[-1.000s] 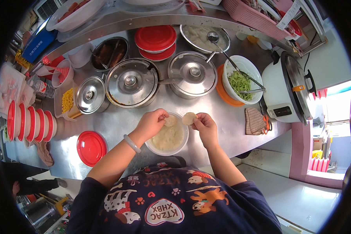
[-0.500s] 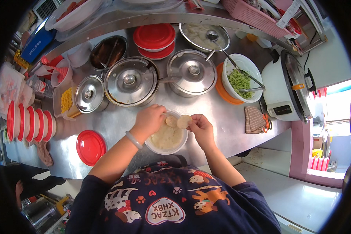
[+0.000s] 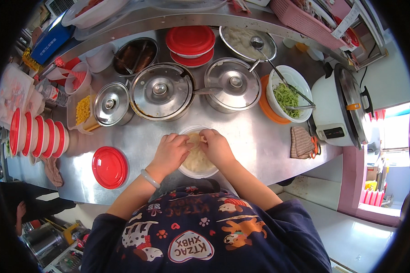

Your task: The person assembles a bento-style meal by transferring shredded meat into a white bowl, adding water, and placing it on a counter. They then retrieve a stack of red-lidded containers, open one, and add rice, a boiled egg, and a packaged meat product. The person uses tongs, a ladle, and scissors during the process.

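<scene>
A clear round plastic bowl point(image 3: 197, 174) of pale, porridge-like food stands on the steel counter in front of me. Over its far half both my hands meet with bent fingers. My left hand point(image 3: 172, 152), a pale bangle on its wrist, pinches the edge of a thin, round pale slice point(image 3: 195, 138). On the other side my right hand point(image 3: 217, 146) has thumb and fingertips closed at the slice's right edge. Fingers partly cover the slice, and I cannot tell whether there are one or two pieces.
A red lid point(image 3: 110, 167) lies left of the bowl. Lidded steel pots point(image 3: 161, 102) stand beyond, with a white bowl of shredded greens point(image 3: 285, 96) and a white cooker point(image 3: 335, 123) to the right. Stacked red-lidded tubs point(image 3: 40, 135) are far left; a striped cloth point(image 3: 300, 143) lies at right.
My right hand has moved left and inward over the bowl, bringing its round slice toward my left hand. The hands are now close together. The whole view has shifted slightly.
</scene>
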`<state>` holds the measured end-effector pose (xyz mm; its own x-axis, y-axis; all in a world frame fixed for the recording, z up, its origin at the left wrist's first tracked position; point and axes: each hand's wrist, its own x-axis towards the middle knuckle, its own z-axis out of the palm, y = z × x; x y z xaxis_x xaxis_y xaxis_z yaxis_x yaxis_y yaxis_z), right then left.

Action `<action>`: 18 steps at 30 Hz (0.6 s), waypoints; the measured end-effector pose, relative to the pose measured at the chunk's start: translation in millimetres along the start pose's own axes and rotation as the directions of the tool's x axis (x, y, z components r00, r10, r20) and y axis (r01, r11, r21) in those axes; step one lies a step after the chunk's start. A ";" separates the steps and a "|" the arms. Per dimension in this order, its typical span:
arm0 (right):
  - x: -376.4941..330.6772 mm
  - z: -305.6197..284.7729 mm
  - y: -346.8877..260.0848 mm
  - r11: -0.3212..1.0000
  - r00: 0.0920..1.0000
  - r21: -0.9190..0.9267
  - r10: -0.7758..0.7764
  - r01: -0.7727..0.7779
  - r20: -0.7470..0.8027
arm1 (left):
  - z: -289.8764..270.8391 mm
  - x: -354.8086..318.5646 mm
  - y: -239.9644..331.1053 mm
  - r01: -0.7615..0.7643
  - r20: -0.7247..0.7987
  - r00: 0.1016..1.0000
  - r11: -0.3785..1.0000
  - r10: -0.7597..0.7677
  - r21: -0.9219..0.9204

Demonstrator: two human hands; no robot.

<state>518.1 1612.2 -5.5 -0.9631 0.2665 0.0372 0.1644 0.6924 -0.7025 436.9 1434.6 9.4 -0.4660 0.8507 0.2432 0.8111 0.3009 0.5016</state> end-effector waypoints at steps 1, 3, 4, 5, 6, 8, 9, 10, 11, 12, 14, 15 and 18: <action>-1.9 -5.3 -0.4 0.998 1.000 -0.052 0.022 -0.022 0.005 | 0.3 1.0 0.2 -0.014 0.009 1.000 1.000 0.014 0.010; -7.8 -18.9 -2.3 0.997 0.998 0.044 0.061 -0.060 -0.026 | 1.1 4.5 -0.2 -0.041 0.054 0.998 0.999 0.040 0.009; -12.0 -26.7 -3.2 0.989 0.993 0.095 0.113 -0.111 -0.017 | 1.4 5.9 -0.8 -0.060 0.053 0.997 0.998 0.059 0.029; -16.6 -35.1 -3.6 0.987 0.991 0.101 0.128 -0.125 -0.028 | 1.7 7.4 -1.8 -0.072 0.066 0.995 0.996 0.069 0.042; -22.9 -43.7 -3.0 0.982 0.987 0.115 0.156 -0.151 -0.031 | 2.1 8.4 -3.3 -0.075 0.086 0.994 0.996 0.071 0.053; -42.6 -59.5 2.5 0.976 0.981 0.126 0.183 -0.175 -0.058 | 3.3 7.4 -7.2 -0.083 0.070 0.995 0.993 0.077 0.085; -57.9 -67.5 8.1 0.978 0.980 0.121 0.183 -0.172 -0.084 | 4.6 4.6 -9.5 -0.083 0.066 0.995 0.992 0.076 0.100; -76.3 -75.3 15.8 0.984 0.983 0.133 0.136 -0.120 -0.120 | 5.7 -0.2 -12.5 -0.001 -0.018 1.000 0.998 0.002 0.068; -98.6 -82.7 25.0 0.979 0.963 0.077 0.200 -0.189 -0.179 | 6.4 -7.3 -16.8 0.075 -0.098 0.993 0.997 -0.072 0.029; -124.9 -89.6 34.9 0.982 0.951 0.039 0.186 -0.182 -0.247 | 7.5 -15.5 -22.1 0.145 -0.194 0.970 0.989 -0.144 -0.010; -187.1 -101.6 53.9 0.960 0.879 -0.034 0.241 -0.279 -0.412 | 16.1 -31.7 -31.9 0.411 -0.065 0.880 0.823 -0.470 -0.393; -220.9 -111.3 63.6 0.927 0.843 -0.075 0.297 -0.366 -0.448 | 24.3 -42.0 -33.7 0.590 0.105 0.759 0.610 -0.643 -0.530; -324.9 -154.3 65.5 0.680 0.694 -0.320 0.388 -0.660 -0.606 | 39.5 -70.9 -38.8 0.606 0.488 0.570 -0.063 -0.661 -0.793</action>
<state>874.7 1674.5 46.1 -0.4759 0.8600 0.1842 0.8153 0.5099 -0.2744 452.4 1379.7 -60.0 -0.6291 0.4961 -0.5984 -0.6142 0.1547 0.7739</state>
